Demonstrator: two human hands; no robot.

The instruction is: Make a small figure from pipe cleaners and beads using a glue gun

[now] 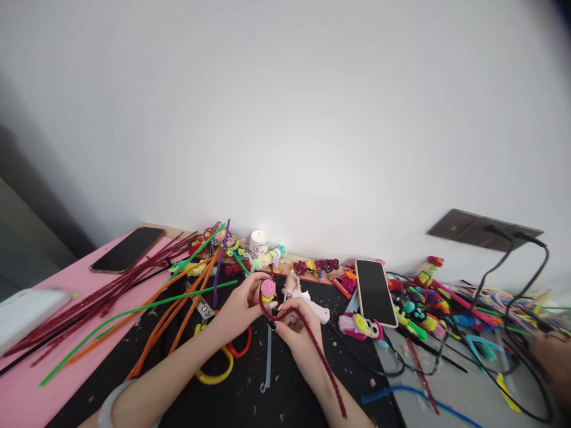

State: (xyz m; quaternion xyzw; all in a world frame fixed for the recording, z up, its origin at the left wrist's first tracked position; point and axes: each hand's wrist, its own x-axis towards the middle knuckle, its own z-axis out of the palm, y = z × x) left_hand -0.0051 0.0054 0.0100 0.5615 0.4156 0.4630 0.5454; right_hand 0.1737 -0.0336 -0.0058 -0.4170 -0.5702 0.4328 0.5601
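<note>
Fingers clamped on both sides: left hand (248,299) grips a small pink-topped piece (268,289), right hand (301,326) pinches a dark red fuzzy stem (317,345). Both are held up over the black mat (243,392), around mid-width. Stem curves round the side of the piece, passes through the right fingers, then runs long and nearly straight over the right forearm; free end points at the mat's front edge, angled right. Piece's round pink top faces up; its lower part is hidden by the fingers, so can't tell its long axis.

Surface backs onto a plain pale wall (312,119), with a dark outlet panel (464,232) at right, two cables plugged in. Pink sheet (44,392) covers the left side, dark phone (128,249) near its back edge. White-framed phone (376,293) lies by the mat's back right corner. Yellow-and-red scissors (215,377) sit left of the hands. White cup (258,242) stands at the back edge.
</note>
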